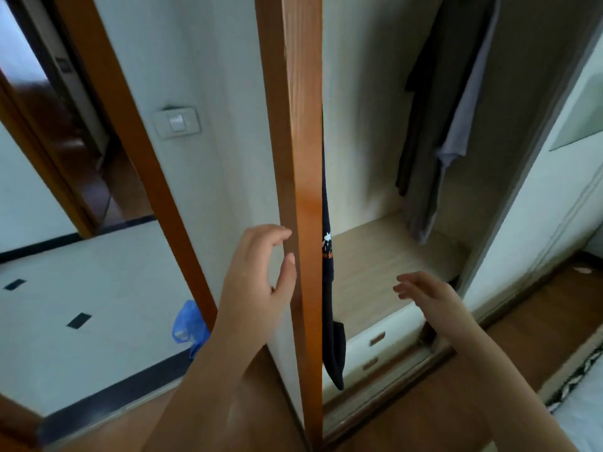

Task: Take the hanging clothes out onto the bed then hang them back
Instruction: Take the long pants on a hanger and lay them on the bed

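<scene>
Left hand point(257, 282): its fingers point(277, 233) are loosely spread and gently curved, closed round nothing. The tips and thumb lie against the wooden edge of the wardrobe door point(293, 125), probably to steady it or keep it out of the way.
Right hand point(430, 298): empty, fingers point(408, 285) wide and relaxed, stretched forward into the open wardrobe. It touches nothing, so this reads as a reach and not a grasp.
Navy garment point(336, 353): hangs just beyond the door edge, between the two sets of fingers. It is the piece nearest the left fingertips, and the door hides part of it.
Grey garment point(456, 125): high above and beyond the right fingers, well apart from them, hanging beside a dark garment point(421, 93).
Hangers and rail: out of view above the frame.
Wardrobe shelf point(375, 262): pale wood, below and ahead of the right fingers; the clothes hang over it.
Drawers point(375, 340): under that shelf, below the right wrist.
Bed point(580, 419): a white corner behind and right of the right arm. No clothes show on this visible part.
Stage, judged: early, as the clothes remain on the rail.
Next move, judged: the navy piece is the closest to take; it would have to come round the door edge.
</scene>
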`<state>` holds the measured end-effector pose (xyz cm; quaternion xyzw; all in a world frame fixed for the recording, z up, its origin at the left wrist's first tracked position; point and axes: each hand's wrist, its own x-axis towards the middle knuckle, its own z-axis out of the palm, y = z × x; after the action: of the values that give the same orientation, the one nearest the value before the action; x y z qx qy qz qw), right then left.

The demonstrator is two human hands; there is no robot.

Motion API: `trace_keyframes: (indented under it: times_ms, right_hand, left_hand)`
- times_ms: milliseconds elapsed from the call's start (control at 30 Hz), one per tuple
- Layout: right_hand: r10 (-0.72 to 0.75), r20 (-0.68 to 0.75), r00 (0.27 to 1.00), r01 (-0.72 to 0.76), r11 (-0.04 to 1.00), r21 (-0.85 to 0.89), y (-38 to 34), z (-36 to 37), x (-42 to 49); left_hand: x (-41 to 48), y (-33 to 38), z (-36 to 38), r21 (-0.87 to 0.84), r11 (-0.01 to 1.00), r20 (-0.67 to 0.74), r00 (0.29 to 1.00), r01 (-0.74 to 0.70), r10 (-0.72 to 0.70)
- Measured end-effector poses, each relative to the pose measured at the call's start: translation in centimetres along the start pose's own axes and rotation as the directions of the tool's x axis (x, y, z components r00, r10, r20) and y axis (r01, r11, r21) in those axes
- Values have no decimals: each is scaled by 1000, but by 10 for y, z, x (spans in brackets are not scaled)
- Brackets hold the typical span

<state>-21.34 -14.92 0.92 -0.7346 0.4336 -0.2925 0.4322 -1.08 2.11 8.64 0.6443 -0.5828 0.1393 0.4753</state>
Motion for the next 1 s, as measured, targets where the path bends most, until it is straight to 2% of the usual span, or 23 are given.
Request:
trace_keyframes:
  times_ms: [33, 167, 333, 433, 567, 767, 1000]
  right_hand:
    - [-54, -40, 998, 55, 998, 20, -17, -5, 9]
    - [-237, -118, 964, 242, 970, 32, -73, -20, 31]
    - [-414, -139, 900, 427, 900, 84, -142, -37, 65]
    - [-505, -132, 853, 518, 851, 88, -178, -47, 89]
    - [-598, -144, 789, 612, 785, 97, -223, -58, 122]
    - [-640, -136, 756, 651, 716, 251, -278, -62, 168]
    - [-600, -82, 796, 583, 723, 371, -330, -38, 224]
  left_hand:
    - [17, 0, 0, 7, 998, -24, 998, -65, 65]
    - [61, 9, 2, 71, 985, -105, 981, -158, 165]
    - [120, 21, 4, 139, 955, -293, 910, -261, 292]
    - [151, 32, -3, 159, 955, -382, 877, -250, 293]
    - [192, 46, -15, 156, 954, -427, 853, -257, 300]
    - [227, 64, -8, 83, 977, -494, 843, -199, 213]
    - [229, 62, 0, -16, 990, -528, 842, -141, 111]
